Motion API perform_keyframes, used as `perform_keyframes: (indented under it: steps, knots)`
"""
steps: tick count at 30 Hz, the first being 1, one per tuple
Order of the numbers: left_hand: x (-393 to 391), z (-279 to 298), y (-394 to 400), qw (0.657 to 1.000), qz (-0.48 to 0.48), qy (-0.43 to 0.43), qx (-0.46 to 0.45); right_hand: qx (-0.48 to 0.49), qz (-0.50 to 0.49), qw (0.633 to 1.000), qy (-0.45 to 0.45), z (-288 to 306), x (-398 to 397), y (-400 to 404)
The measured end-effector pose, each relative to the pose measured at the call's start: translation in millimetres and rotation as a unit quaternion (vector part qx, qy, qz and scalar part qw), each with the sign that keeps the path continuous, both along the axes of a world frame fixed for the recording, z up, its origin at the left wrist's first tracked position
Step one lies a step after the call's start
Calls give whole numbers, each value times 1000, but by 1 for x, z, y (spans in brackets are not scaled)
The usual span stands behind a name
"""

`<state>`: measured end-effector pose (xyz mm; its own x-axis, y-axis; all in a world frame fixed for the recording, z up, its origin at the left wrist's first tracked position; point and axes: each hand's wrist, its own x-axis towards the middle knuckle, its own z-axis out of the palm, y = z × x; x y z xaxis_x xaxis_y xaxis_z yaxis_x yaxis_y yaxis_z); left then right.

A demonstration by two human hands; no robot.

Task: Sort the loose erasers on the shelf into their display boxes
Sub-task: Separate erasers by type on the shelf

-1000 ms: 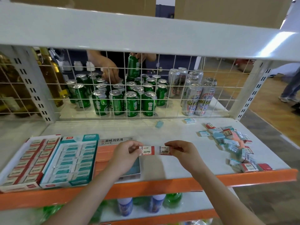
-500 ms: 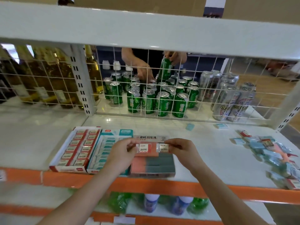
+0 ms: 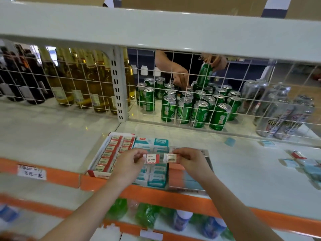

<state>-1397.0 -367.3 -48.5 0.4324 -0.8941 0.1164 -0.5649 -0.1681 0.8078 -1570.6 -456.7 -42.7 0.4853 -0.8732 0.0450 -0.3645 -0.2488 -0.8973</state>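
Your left hand (image 3: pixel 129 164) pinches a red-and-white 2B eraser (image 3: pixel 152 158) and your right hand (image 3: pixel 191 161) pinches a second one (image 3: pixel 172 158), end to end above the teal display box (image 3: pixel 156 178). The red display box (image 3: pixel 111 153) sits at 9 o'clock of the erasers, the orange box (image 3: pixel 175 178) at 5 o'clock. Loose erasers (image 3: pixel 305 165) lie on the shelf (image 3: pixel 243 162) at 3 o'clock, well apart from your hands.

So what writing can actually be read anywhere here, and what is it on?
"2B": red-and-white eraser in the left hand.
"2B": second eraser in the right hand.
Too blurred to read: handwritten price tag, display boxes, green cans, silver cans, bottle labels.
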Motion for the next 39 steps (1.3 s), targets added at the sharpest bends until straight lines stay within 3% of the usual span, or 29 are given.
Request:
perform_keyframes:
  steps: [24, 31, 35, 39]
  knots:
    - [107, -5, -25, 986, 158, -50, 21, -9, 20, 998, 55, -4, 141, -23]
    - [119, -10, -32, 983, 141, -112, 36, -77, 21, 989, 123, -13, 163, -30]
    - [123, -9, -33, 976, 74, -199, 53, -133, 70, 973, 176, -5, 162, -29]
    - [135, -10, -40, 969, 5, -232, 87, -183, 101, 953, 220, 0, 164, -34]
